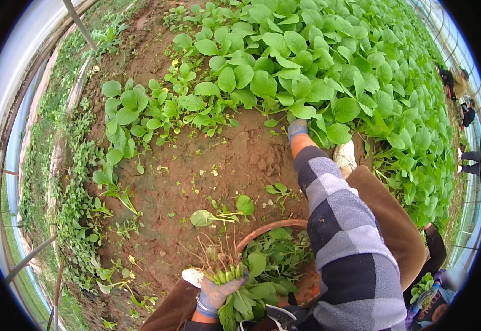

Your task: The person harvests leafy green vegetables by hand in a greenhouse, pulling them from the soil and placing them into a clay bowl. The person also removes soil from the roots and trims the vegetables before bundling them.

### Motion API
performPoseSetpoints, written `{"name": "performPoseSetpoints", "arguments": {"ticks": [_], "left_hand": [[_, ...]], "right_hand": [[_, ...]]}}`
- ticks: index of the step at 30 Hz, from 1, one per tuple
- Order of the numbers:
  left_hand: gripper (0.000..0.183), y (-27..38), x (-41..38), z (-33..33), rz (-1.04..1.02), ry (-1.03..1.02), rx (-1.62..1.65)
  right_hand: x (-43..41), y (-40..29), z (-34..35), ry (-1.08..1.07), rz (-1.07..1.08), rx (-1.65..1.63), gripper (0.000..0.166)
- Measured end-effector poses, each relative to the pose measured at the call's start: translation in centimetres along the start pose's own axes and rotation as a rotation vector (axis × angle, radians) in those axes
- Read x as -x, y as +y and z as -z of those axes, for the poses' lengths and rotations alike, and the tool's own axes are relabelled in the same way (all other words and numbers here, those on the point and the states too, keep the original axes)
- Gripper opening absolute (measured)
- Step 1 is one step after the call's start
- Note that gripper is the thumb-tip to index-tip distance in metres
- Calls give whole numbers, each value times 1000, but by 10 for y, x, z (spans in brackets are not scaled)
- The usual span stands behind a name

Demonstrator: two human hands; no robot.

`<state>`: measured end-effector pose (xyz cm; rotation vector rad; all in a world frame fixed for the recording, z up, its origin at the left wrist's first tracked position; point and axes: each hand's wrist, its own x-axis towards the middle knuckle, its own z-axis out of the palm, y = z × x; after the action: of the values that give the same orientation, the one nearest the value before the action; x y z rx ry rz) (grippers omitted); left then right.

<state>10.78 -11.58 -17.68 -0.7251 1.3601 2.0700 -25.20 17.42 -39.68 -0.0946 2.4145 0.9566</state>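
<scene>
My left hand (220, 291), in a blue-grey work glove, is closed around a bunch of leafy green plants (244, 300), their roots pointing up and away from me. Beside it, between my legs, stands an orange-red tub (280, 225) holding more cut or pulled greens (282, 252). My right hand (297, 126), gloved too, reaches to the base of the leafy greens (302, 89) growing at the bed's near edge. Leaves hide its fingers, so whether they grip a stem cannot be told.
Loose plants (224, 216) lie on the bare soil (240, 165). My white shoes (344, 156) stand on either side. A metal pole (29, 257) is at lower left. A co-worker (428, 293) holding greens is close at lower right; other people (455, 82) are farther off.
</scene>
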Motion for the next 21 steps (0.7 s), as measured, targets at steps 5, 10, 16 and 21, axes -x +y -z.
{"name": "performPoseSetpoints", "arguments": {"ticks": [5,10,16,21], "left_hand": [[45,2,8,-3,125,-6,405],[47,15,22,-7,-168,-89,275],[42,17,30,-6,-274,-16,181],[39,15,32,-9,-259,-116,117]], "right_hand": [[40,13,34,-119,0,-254,35],[120,29,75,154,337,-922,49],[282,-7,100,-553,850,-2519,23],[387,-24,132,-181,981,-2744,14]]}}
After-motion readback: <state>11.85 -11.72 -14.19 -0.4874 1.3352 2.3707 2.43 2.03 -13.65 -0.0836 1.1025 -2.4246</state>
